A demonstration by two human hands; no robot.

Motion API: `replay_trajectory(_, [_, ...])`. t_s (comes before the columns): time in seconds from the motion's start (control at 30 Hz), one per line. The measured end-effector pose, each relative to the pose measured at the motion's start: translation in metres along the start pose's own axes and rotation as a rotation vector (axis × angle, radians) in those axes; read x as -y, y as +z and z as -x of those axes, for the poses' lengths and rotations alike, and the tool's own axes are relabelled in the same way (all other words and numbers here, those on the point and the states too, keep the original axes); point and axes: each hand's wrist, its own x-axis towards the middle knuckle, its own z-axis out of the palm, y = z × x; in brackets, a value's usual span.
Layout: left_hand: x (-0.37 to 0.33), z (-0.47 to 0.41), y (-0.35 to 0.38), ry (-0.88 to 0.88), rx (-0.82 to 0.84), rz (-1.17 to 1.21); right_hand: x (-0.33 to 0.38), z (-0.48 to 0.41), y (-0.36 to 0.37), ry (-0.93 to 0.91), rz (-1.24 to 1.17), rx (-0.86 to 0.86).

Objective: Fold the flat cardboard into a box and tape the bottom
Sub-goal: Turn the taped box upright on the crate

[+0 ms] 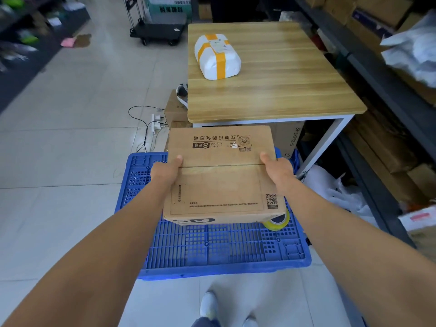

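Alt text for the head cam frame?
Left hand and right hand grip a cardboard box by its sides, flap seam up, above a blue pallet. A tape roll shows under its near right corner; a white parcel sits on the table beyond.

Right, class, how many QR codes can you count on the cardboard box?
2. One QR code is on the far flap of the box, towards the right; the other is by the near right corner. Hidden sides may carry more.
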Motion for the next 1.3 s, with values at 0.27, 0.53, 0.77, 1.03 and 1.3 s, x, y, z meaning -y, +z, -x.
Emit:
replay_trajectory(0.27, [-0.015, 0.036, -0.035, -0.039, -0.181, 0.334, 0.032, 0.037, -0.030, 0.010, -0.160, 0.006])
replay_trajectory(0.53, [-0.006, 0.046, -0.043, 0.064, -0.095, 0.354, -0.005, -0.036, -0.034, 0.094, -0.229, 0.157])
replay_trajectory(0.77, [0.004, 0.051, -0.047, 0.078, -0.083, 0.612, 0.022, 0.029, -0.037, 0.188, -0.374, 0.316])
replay_trajectory(1.03, [0.007, 0.037, -0.058, 0.058, -0.016, 0.645, 0.007, 0.033, -0.029, 0.057, -0.424, 0.422])
replay_trajectory(1.3, [0.085, 0.012, -0.017, -0.146, -0.006, 0.174, -0.057, -0.014, 0.016, 0.147, -0.021, 0.393])
